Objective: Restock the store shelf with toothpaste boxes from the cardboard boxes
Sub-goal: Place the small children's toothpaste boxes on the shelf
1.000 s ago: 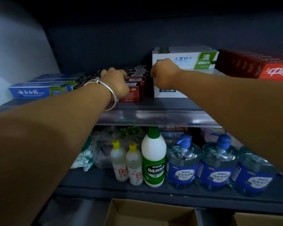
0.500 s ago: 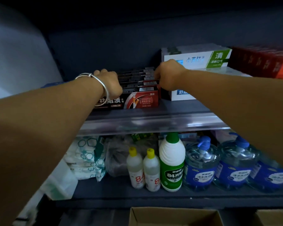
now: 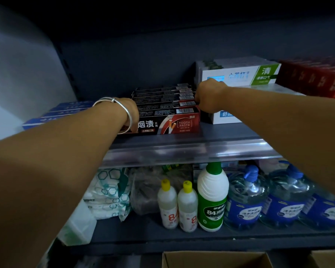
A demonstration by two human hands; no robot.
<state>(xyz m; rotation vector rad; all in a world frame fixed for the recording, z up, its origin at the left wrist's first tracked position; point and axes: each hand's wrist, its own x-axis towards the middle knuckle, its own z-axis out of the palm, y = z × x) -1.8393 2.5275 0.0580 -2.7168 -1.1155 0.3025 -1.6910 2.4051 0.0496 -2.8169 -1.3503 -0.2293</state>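
Dim shelving faces us, and on the upper shelf [image 3: 182, 149] our left hand [image 3: 131, 115] and right hand [image 3: 208, 97], fingers curled, grip the ends of the black-and-red toothpaste boxes [image 3: 165, 113], which we should slide squarely beside the white boxes [image 3: 238, 76].

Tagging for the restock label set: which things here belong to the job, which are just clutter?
Job:
black boxes
left hand
right hand
shelf
cartons

Clutter:
white boxes
red boxes
blue boxes
84 bottles
jugs
bracelet
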